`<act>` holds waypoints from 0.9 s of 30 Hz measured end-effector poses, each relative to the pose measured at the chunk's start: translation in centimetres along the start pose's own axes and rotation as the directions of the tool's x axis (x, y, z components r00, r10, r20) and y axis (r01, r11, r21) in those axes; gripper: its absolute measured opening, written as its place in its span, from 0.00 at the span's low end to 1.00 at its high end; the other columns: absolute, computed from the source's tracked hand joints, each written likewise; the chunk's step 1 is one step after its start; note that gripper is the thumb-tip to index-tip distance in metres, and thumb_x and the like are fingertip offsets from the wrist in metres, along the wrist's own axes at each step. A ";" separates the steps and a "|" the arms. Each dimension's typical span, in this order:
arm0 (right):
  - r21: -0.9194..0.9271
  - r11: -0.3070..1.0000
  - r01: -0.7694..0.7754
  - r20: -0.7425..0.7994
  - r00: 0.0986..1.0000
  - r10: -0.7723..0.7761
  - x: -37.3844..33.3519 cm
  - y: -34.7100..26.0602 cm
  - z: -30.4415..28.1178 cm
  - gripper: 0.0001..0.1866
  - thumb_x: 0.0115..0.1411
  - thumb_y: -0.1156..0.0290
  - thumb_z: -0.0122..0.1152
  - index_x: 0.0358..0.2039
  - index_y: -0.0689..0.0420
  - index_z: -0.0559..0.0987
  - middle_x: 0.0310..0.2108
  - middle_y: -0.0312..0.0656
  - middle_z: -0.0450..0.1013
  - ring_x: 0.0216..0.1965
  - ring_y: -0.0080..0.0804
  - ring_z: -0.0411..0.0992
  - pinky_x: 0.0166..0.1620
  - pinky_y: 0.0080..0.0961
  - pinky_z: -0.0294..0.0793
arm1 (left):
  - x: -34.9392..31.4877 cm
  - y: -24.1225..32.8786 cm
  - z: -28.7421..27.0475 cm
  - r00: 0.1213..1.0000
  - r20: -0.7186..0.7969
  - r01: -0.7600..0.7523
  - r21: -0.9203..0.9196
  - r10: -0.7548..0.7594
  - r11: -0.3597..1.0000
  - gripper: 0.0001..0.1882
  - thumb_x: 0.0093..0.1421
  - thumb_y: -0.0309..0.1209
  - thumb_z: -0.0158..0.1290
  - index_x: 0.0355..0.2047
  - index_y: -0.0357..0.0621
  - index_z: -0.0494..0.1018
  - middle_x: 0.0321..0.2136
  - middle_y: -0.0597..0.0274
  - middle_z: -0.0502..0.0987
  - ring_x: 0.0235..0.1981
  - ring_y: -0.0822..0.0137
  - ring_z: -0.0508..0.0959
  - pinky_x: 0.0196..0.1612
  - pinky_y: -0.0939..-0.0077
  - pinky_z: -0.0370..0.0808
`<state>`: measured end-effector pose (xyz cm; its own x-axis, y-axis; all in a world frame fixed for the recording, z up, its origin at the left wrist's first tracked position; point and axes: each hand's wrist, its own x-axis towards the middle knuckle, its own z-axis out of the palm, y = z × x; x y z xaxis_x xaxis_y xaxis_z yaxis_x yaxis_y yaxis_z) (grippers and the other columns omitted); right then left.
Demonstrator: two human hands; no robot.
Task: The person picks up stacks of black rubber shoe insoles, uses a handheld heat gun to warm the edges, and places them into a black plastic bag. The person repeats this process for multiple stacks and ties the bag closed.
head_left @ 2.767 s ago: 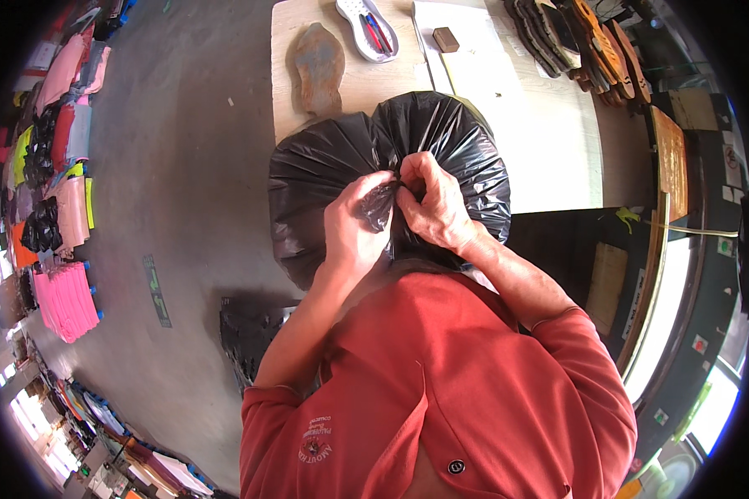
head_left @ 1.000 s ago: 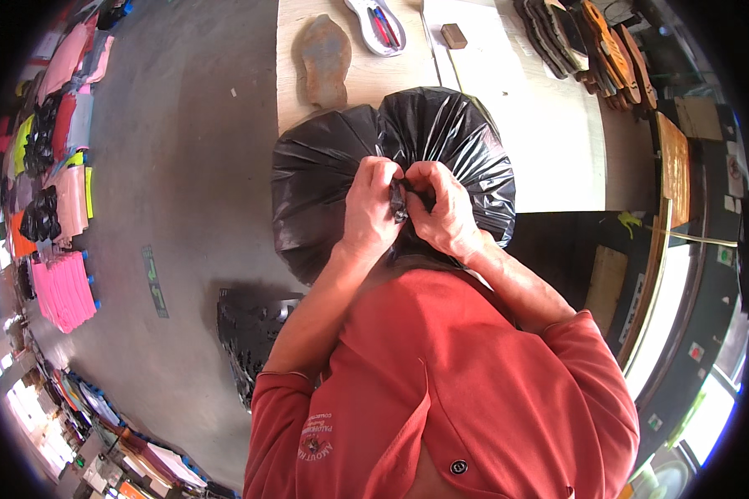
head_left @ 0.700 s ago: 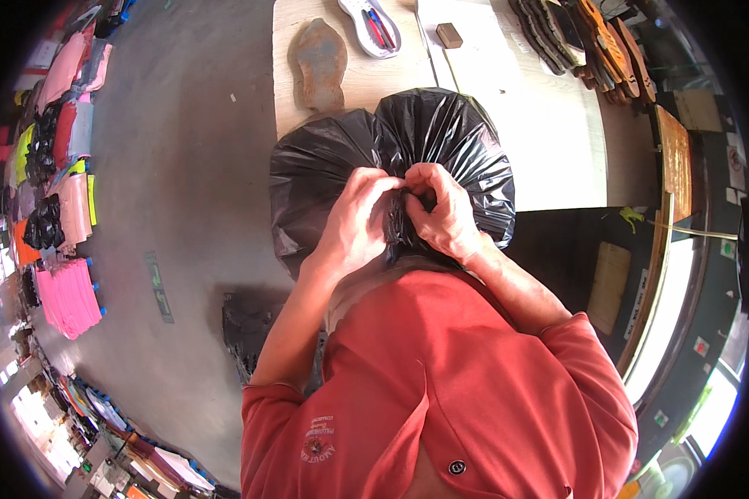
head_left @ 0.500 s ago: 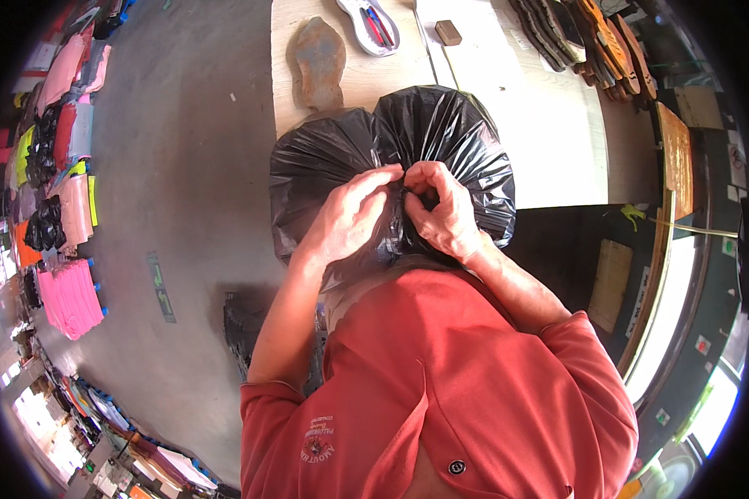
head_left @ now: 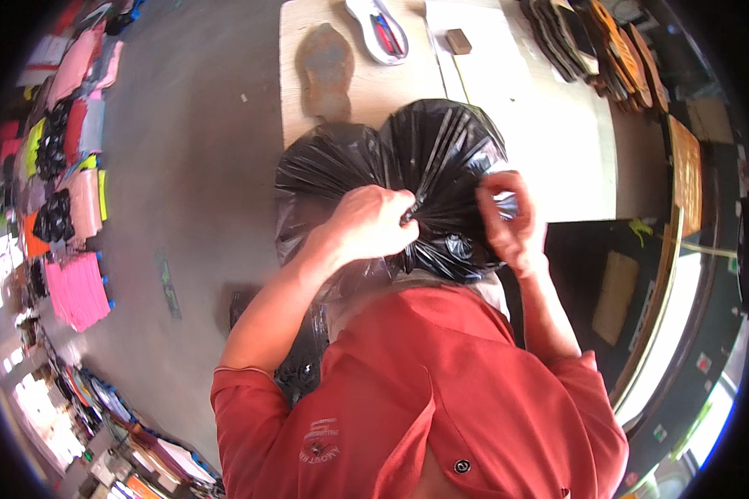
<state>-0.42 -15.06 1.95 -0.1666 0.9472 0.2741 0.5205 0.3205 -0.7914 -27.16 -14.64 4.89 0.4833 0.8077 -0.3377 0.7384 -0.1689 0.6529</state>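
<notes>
A full black plastic bag (head_left: 445, 154) bulges in two rounded lobes in front of me, against the near edge of the table. My left hand (head_left: 374, 220) grips its gathered neck at the middle, where the plastic creases run together. To the right, my right hand (head_left: 514, 224) is lifted beside the bag's right lobe, somewhat blurred by motion. Its thumb and fingers are curved and apart, and nothing shows between them.
On the pale table (head_left: 558, 141) lie a worn sole-shaped template (head_left: 325, 71), a white sole-shaped tray (head_left: 378, 29) with pens and a small brown block (head_left: 458, 41). Stacked templates (head_left: 607, 50) stand far right. Coloured material piles (head_left: 75, 287) line the left. Another black bag (head_left: 300, 370) sits beside me.
Both hands were together at the bag's neck. The right hand has let go and swung right, while the left has closed around the gathered plastic.
</notes>
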 end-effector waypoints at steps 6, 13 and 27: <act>-0.005 0.901 -0.433 0.037 0.901 0.433 -3.6 12.1 -2.2 0.15 0.72 0.71 0.54 0.55 0.60 0.78 0.54 0.52 0.73 0.54 0.45 0.73 0.58 0.39 0.72 | -0.6 -0.4 0.5 0.993 -0.066 -0.106 -0.059 0.102 0.993 0.13 0.62 0.38 0.58 0.36 0.38 0.76 0.27 0.45 0.80 0.34 0.44 0.81 0.45 0.52 0.78; 0.550 0.465 -0.694 0.206 0.652 0.730 -7.8 17.6 -0.1 0.27 0.74 0.58 0.50 0.65 0.64 0.70 0.61 0.52 0.71 0.57 0.43 0.73 0.62 0.36 0.72 | -2.9 0.8 2.4 0.910 -0.409 -0.092 -0.042 0.067 0.995 0.13 0.62 0.38 0.62 0.33 0.44 0.73 0.24 0.54 0.72 0.28 0.52 0.75 0.32 0.55 0.74; 0.442 0.649 -0.619 -0.197 0.639 0.744 -10.5 0.4 1.9 0.32 0.75 0.51 0.46 0.68 0.62 0.67 0.66 0.50 0.66 0.63 0.40 0.67 0.67 0.34 0.65 | -14.8 -3.4 -1.8 0.817 -0.443 -0.413 0.000 0.370 0.911 0.11 0.61 0.33 0.59 0.23 0.43 0.73 0.17 0.61 0.70 0.24 0.61 0.72 0.29 0.66 0.74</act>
<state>-0.08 -24.87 -2.32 0.4461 0.8411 -0.3058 0.0709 -0.3739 -0.9248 -37.68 -24.96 8.90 0.4598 0.8471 0.2663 0.4728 -0.4874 0.7341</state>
